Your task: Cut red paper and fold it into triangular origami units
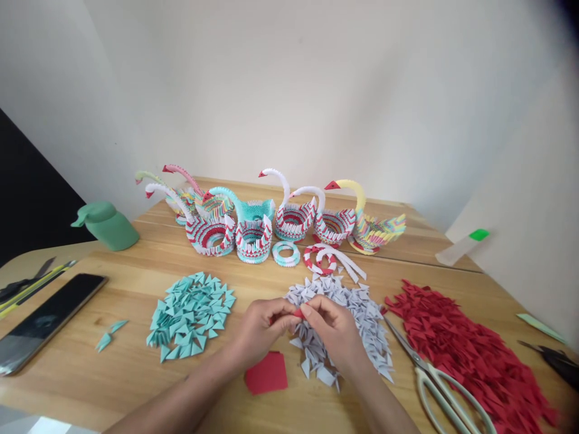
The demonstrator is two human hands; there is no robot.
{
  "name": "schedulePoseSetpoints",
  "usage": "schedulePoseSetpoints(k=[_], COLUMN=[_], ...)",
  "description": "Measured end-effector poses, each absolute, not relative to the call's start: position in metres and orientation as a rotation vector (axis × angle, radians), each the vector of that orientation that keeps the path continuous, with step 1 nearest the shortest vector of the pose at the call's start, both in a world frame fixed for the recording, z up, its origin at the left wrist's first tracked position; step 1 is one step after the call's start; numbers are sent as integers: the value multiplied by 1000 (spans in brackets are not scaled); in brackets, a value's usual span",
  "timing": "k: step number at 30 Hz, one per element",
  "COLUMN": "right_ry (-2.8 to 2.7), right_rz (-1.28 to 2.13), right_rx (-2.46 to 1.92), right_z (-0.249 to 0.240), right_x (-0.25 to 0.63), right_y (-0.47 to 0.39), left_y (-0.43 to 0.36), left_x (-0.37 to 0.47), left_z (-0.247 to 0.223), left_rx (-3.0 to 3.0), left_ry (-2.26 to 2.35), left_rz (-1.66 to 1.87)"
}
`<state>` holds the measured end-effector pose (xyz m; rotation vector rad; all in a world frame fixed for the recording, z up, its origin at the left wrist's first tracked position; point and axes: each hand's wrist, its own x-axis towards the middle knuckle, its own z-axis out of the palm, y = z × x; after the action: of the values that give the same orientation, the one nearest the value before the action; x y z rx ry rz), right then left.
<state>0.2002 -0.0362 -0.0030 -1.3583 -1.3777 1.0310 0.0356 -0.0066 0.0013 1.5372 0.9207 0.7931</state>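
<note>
A small red paper piece [298, 313] is pinched between the fingertips of my left hand [266, 325] and my right hand [332, 328], which meet near the middle of the table. Both hands are closed on it, and its shape is mostly hidden by the fingers. Behind and under my right hand spreads a heap of pale grey-white folded triangles [368, 319]. Flat on the wood below my left hand lies a stack of red paper [266, 374]. A teal triangle heap [192, 310] is on the left, and a red triangle heap [470, 349] on the right.
Several folded-paper swans [253, 238] line the back, with paper rings [286, 254] and white strips [346, 259] before them. Scissors [434, 380] lie right, beside the red heap. At left are a phone [49, 319], a green container [108, 226] and two loose teal pieces [106, 339].
</note>
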Motion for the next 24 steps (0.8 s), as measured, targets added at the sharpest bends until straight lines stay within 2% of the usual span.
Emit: schedulePoseSetpoints(k=[13,18,24], right_ry=[-1399,-1244,-1170], right_rz=[1019,1078,1227], right_rx=[-1361,-1359,-1297], right_z=[-2,-2,-2], right_x=[200,201,196], right_y=[-37,-35,-36], left_y=[-7,-9,-10], left_x=[32,29,28], left_z=[-4,-12,-12], left_rx=[1772,2236,2605], left_ry=[990,1057,804], left_rz=[811,1030,1189])
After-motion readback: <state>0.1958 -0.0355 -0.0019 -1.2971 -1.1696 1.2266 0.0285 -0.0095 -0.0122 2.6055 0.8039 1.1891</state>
